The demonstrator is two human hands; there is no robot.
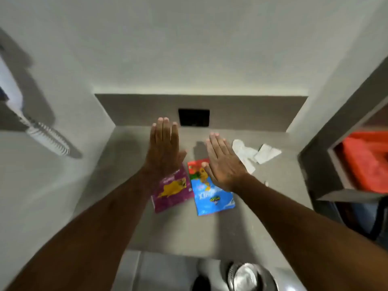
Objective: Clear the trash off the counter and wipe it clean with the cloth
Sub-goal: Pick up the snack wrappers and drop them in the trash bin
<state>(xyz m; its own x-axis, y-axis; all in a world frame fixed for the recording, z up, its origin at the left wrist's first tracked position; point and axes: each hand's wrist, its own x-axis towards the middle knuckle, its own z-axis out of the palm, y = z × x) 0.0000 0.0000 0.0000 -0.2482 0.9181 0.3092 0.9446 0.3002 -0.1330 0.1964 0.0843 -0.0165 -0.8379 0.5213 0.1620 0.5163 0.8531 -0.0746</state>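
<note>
Both my hands hover flat above the grey counter [273, 198], backs up, fingers straight and holding nothing. My left hand [164, 148] is over the top of a purple snack wrapper [173, 191]. My right hand [223, 161] partly covers a blue snack wrapper [214, 199] with a red and green top. Crumpled white paper [252, 154] lies to the right of my right hand, near the back wall. An orange cloth [367, 162] rests in an open niche at the far right.
A black square plate [193, 117] sits in the low back wall. A hand shower with a ribbed hose [48, 137] hangs on the left wall. Below the counter's front edge stands a shiny metal bin [249, 277].
</note>
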